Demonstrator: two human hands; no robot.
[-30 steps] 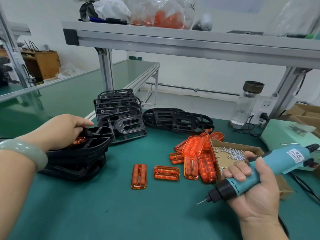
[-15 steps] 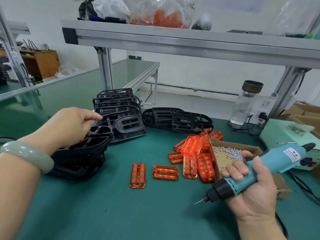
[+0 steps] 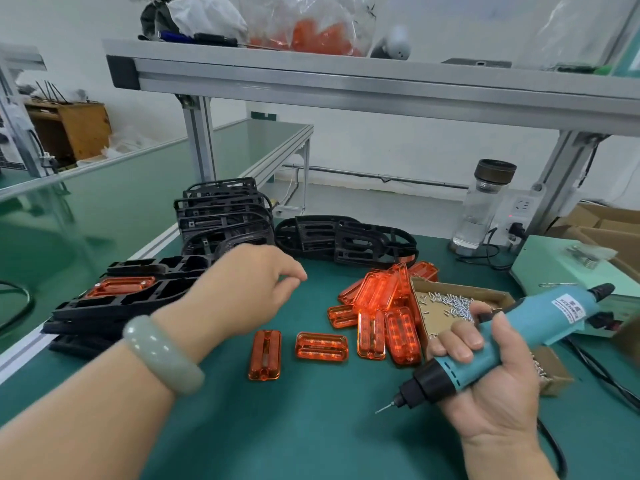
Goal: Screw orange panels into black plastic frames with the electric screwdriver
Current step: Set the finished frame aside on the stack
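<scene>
My right hand [image 3: 491, 386] grips the teal electric screwdriver [image 3: 502, 344], bit pointing down-left above the green mat. My left hand [image 3: 249, 285] hovers mid-table with loosely curled fingers, holding nothing, just right of a stack of black plastic frames [image 3: 114, 306]. The top frame carries an orange panel [image 3: 119, 286] fitted in it. Loose orange panels [image 3: 377, 306] lie in a heap at centre right, and two single panels [image 3: 265, 355] [image 3: 321, 347] lie flat in front. An open cardboard box of small silver screws [image 3: 450, 303] sits behind the screwdriver.
More black frames stand stacked [image 3: 221, 216] at the back, and others lie flat [image 3: 346, 240] to their right. A clear water bottle [image 3: 485, 206] and power socket [image 3: 519, 209] stand back right. A metal shelf [image 3: 381, 84] spans overhead. A cable [image 3: 602, 379] trails right.
My left hand has let go of the frame stack and swung right toward the table's middle, uncovering the orange panel in the top frame. The right hand with the screwdriver has barely moved.
</scene>
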